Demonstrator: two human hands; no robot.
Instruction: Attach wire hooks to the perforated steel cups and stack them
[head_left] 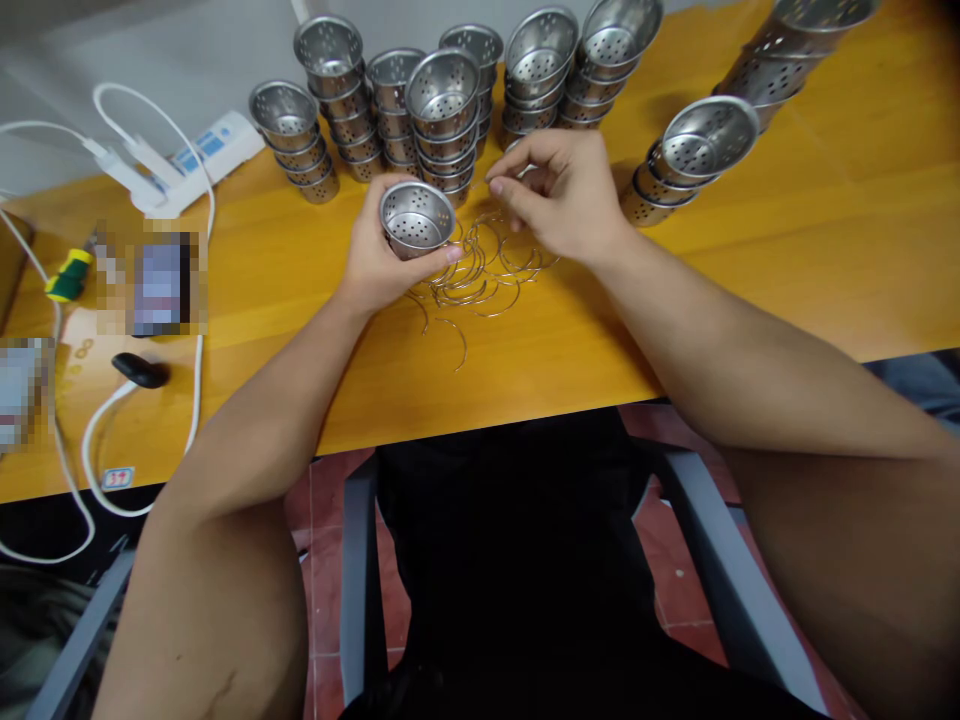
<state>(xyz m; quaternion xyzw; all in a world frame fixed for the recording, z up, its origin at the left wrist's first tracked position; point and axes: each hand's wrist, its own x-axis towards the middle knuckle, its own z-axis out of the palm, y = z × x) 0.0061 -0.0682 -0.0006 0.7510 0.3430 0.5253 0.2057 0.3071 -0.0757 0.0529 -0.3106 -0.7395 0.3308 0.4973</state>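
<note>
My left hand [375, 250] is wrapped round a perforated metal cup [417, 218], its open mouth tilted up toward me. To the right of the cup, my right hand [559, 190] is closed in a pinch; a thin wire [481, 183] shows faintly at its fingertips. Under and between both hands lies a loose pile of curved thin wires [480, 270] on the wooden table [555, 350]. One curved wire [463, 345] lies apart, nearer the front edge. The cup's underside is hidden by my fingers.
Stacks of perforated cups [446, 110] stand behind my hands, with a leaning stack [697, 150] at the right. To the left are a power strip [202, 160], white cables [201, 360], a phone [160, 285], a black plug-like object [140, 370] and a yellow-green handle [70, 275].
</note>
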